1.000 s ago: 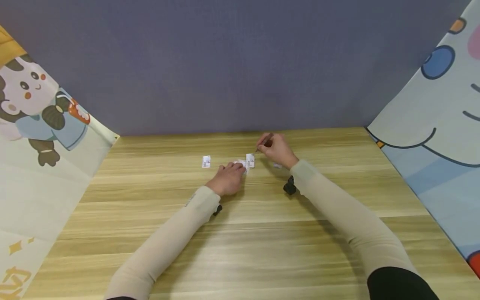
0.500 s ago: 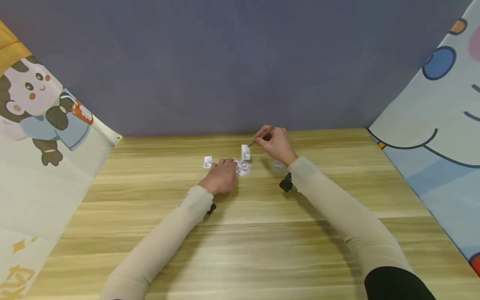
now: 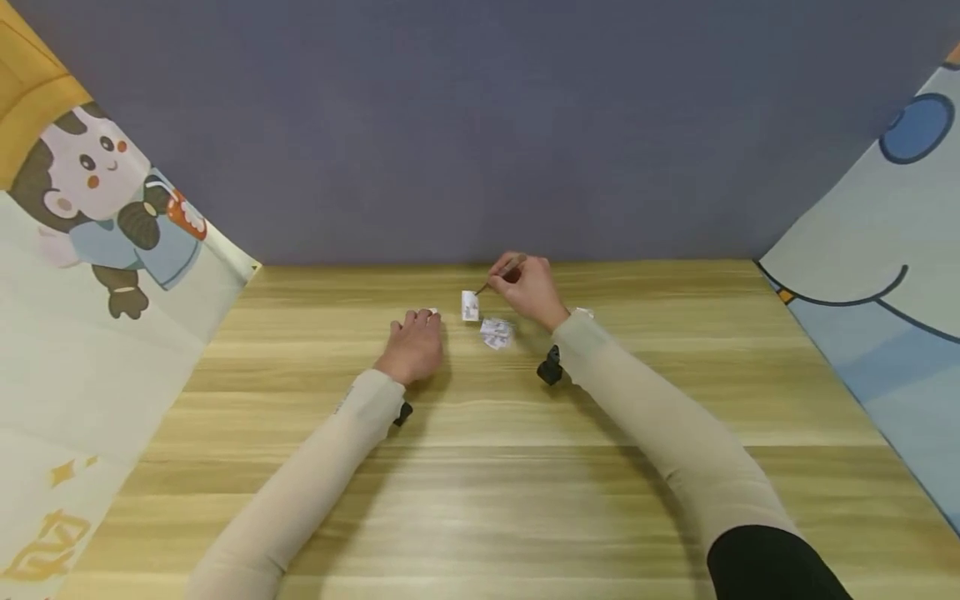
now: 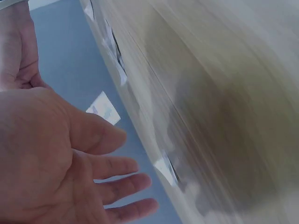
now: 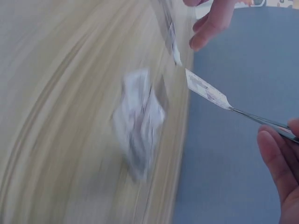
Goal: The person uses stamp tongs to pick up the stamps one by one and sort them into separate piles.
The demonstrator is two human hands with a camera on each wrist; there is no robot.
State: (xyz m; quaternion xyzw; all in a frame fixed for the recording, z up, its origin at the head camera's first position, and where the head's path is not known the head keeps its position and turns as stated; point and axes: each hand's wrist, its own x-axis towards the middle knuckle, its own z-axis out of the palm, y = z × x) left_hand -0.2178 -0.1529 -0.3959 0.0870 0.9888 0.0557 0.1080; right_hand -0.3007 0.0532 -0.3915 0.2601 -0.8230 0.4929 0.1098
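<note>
My right hand (image 3: 529, 289) pinches slim metal tweezers (image 5: 261, 118). Their tips grip one corner of a small postage stamp (image 5: 206, 89) with a serrated edge, raised off the table. In the head view that stamp (image 3: 469, 306) lies between my two hands. Below it is a loose pile of stamps (image 3: 496, 332), pale with purplish print, blurred in the right wrist view. My left hand (image 3: 417, 343) has its fingers extended and holds nothing. It covers most of a single stamp (image 3: 433, 311), which shows past the fingertips; the left wrist view shows this stamp (image 4: 167, 169) apart from the fingers.
Another stamp (image 3: 584, 312) peeks out behind my right wrist. The wood-grain table (image 3: 480, 500) ends at a grey-blue upright panel (image 3: 480, 133). Cartoon-printed panels (image 3: 97, 375) flank it. Black wrist cameras (image 3: 550, 367) hang under both sleeves.
My left hand has moved left off the stamp pile to the single stamp at the left. My right hand has lifted the stamp in the tweezers away from the pile and carried it left.
</note>
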